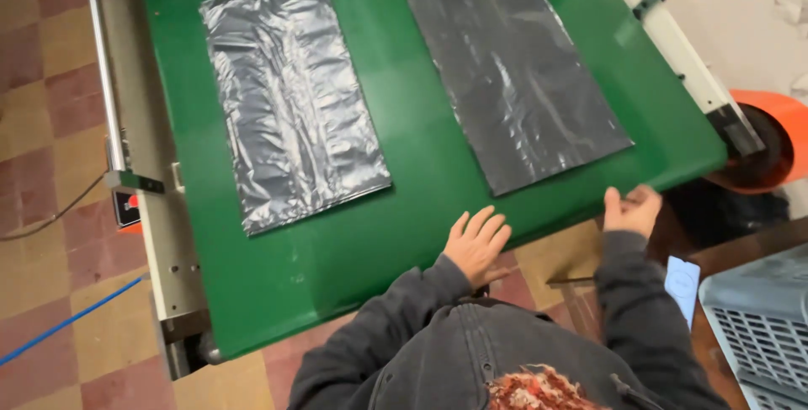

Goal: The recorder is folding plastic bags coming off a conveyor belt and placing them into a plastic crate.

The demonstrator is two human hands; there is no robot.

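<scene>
Two hands at green belt (pixel 404 208)

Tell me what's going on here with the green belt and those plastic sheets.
A person in a dark grey jacket stands at the end of a green belt. Two flat grey plastic bags lie on it, side by side and apart: the left bag and the right bag. The left hand rests, fingers spread, on the belt's near edge. The right hand sits at the edge near the right bag's corner. Neither hand holds a bag.
</scene>
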